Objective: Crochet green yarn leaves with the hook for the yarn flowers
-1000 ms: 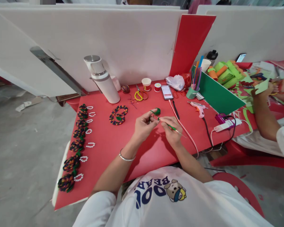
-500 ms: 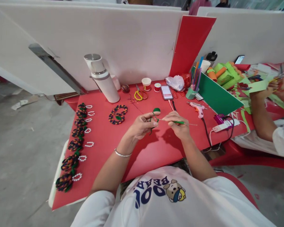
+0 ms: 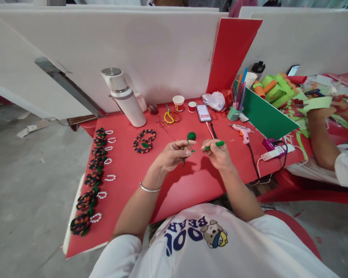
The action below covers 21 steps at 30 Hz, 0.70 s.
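Between the fingers of my left hand (image 3: 174, 154) is a strand of green yarn (image 3: 191, 148), with a short tail hanging below. A small ball of green yarn (image 3: 191, 136) lies on the table just beyond these fingers. My right hand (image 3: 219, 155) is closed round the green handle of a crochet hook (image 3: 219, 143); one thin metal end sticks out to the right, the other points at the yarn in my left fingers. Whether the hook tip touches the yarn is too small to tell. A braided multicoloured ring (image 3: 139, 144) with a green leaf rests left of my hands.
Multicoloured yarn bundles (image 3: 93, 178) with bead loops (image 3: 110, 178) line the left edge. A white flask (image 3: 129, 106), scissors (image 3: 171, 116), a paper cup (image 3: 178, 102) and a phone (image 3: 203, 113) stand or lie behind. A pink glue gun (image 3: 242, 133) lies right; a co-worker's hand (image 3: 321, 112) holds green paper.
My right hand has turned, tilting the hook so its handle end points up to the right. The hook's front end has drawn slightly away from my left fingers, which stay nearly still.
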Tool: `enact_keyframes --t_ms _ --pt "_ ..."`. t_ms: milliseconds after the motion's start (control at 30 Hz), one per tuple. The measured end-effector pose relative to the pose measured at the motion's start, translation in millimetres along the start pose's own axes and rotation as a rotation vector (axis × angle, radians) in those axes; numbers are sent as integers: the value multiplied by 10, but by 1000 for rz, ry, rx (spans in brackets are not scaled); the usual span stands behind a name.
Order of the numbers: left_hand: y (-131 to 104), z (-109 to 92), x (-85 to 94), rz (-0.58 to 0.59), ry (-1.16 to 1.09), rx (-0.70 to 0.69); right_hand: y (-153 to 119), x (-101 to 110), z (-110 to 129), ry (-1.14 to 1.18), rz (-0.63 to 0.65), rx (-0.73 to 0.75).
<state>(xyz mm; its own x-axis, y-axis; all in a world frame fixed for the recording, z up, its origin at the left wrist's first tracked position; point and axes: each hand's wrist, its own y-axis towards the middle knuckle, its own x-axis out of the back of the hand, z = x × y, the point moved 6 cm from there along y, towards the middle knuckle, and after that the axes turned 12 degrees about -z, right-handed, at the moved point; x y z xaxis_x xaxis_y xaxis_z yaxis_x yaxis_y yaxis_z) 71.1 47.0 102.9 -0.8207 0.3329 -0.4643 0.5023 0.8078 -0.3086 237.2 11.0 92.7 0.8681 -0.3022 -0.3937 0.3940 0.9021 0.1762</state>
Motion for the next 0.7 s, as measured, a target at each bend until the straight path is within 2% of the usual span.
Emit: enact_keyframes --t_ms 167,333,700 --pt "9 50 24 24 13 63 -2 23 9 -13 -27 25" --pt "36 99 -6 18 28 35 -23 51 -68 -31 -53 -5" --pt "13 -74 0 -136 113 -315 -104 22 -261 71 -111 -77"
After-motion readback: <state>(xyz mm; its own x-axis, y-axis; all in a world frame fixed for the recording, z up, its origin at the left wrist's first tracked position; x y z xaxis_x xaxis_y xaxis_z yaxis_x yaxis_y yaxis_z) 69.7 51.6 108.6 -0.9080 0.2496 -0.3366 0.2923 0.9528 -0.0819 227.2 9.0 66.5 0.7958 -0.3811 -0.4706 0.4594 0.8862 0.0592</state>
